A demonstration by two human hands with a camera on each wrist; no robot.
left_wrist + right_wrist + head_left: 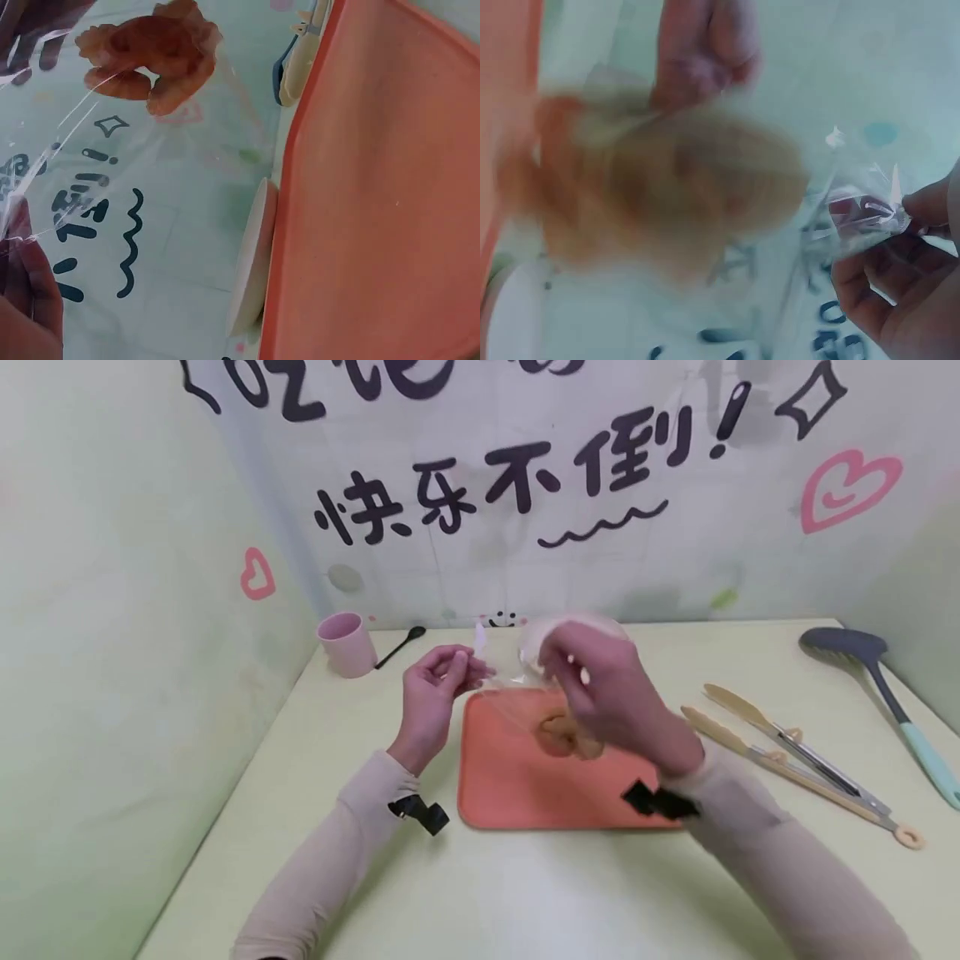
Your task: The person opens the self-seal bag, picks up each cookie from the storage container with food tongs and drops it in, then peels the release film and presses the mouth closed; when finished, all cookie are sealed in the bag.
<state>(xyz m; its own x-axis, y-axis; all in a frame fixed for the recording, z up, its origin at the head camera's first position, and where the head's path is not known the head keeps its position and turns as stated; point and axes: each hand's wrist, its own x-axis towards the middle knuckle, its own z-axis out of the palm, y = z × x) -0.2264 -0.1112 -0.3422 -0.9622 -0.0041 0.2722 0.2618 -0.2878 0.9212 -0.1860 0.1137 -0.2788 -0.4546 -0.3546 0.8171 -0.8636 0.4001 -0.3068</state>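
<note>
A clear plastic bag (60,124) stretches between the two hands above the table. Inside it hangs a brown, lobed piece that looks like bread or pastry (570,735), blurred in the right wrist view. My left hand (442,681) pinches one side of the bag's top between thumb and fingers. On the other side, my right hand (907,277) pinches the bag's gathered edge; in the head view it is blurred, its fingers pointing down. Below the bag lies an orange-red rectangular tray (525,793), partly hidden by the right hand and forearm.
A white plate (255,262) stands behind the tray. At the back left are a pink cup (348,647) and a small black spoon (401,646). Tongs with tan tips (795,760) and a dark spatula with a mint handle (885,677) lie on the right. Walls border the table.
</note>
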